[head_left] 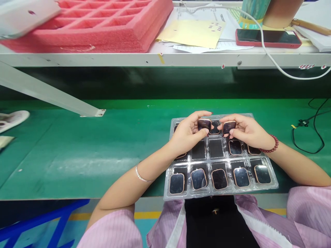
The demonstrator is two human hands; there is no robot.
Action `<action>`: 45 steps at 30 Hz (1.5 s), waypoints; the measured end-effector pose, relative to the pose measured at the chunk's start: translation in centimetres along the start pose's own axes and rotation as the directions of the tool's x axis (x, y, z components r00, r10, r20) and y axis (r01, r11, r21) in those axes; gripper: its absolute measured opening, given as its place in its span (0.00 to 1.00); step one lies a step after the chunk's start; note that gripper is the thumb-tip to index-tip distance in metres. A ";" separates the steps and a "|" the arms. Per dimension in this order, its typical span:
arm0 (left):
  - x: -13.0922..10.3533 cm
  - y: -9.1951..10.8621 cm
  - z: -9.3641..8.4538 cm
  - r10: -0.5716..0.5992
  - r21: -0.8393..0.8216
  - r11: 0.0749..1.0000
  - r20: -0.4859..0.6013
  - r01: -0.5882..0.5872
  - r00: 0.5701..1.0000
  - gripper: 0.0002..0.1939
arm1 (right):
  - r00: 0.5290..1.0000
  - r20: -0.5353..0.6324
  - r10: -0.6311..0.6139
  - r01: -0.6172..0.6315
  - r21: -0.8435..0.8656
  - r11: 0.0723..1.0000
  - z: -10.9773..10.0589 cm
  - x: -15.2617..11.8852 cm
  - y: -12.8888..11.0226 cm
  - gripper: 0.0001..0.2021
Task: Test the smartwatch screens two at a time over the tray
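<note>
A clear plastic tray (188, 197) lies on the green bench at its front edge, with several square smartwatches in its pockets. One of them, a dark-faced watch body with a gold rim (219, 179), rests in the front row. Above the tray's back row, my left hand (190, 131) grips a smartwatch (204, 124) between thumb and fingers, its dark screen facing up. My right hand (243, 129) holds a second smartwatch (229, 127) in the same way, a little to the right. Two middle-row pockets (216, 148) show only black lining. My hands partly cover the back row.
Overhead, a white shelf (124, 60) carries pink foam (139, 34) with square cells, papers (191, 32) and a red-cased phone (269, 38). A white cable (274, 58) droops from it. A slanted white brace (51, 89) meets the bench at left; a black cord (314, 125) lies at right.
</note>
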State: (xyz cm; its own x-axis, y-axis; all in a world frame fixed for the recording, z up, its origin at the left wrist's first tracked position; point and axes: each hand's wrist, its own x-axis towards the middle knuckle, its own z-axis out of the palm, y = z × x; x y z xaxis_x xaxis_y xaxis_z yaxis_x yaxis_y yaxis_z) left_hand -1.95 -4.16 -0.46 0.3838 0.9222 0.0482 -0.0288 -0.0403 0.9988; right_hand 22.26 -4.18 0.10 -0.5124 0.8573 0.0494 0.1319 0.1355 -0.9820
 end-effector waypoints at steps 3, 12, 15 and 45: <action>0.0 0.2 0.1 -0.006 -0.015 1.000 -0.007 0.006 1.000 0.20 | 1.000 -0.003 0.008 -0.008 0.004 1.000 0.0 0.0 0.0 0.17; 0.1 0.1 0.0 -0.002 -0.025 1.000 -0.008 0.002 1.000 0.16 | 1.000 -0.013 0.024 -0.024 -0.003 1.000 -0.1 0.0 -0.2 0.14; 0.1 0.3 0.0 -0.004 -0.027 1.000 0.002 0.004 1.000 0.18 | 0.999 -0.011 0.038 -0.038 0.018 0.999 -0.1 0.0 -0.4 0.12; 0.1 0.1 0.1 0.022 -0.005 1.000 0.042 -0.022 0.999 0.17 | 1.000 -0.031 0.000 0.002 0.061 0.998 0.1 0.0 -0.2 0.14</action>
State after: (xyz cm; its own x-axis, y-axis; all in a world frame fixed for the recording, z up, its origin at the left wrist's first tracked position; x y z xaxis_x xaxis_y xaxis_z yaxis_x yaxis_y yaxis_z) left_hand -1.86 -4.10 -0.32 0.4215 0.9040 0.0710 -0.0419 -0.0588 0.9974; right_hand 22.17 -4.26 0.23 -0.4859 0.8723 0.0551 0.0793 0.1068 -0.9911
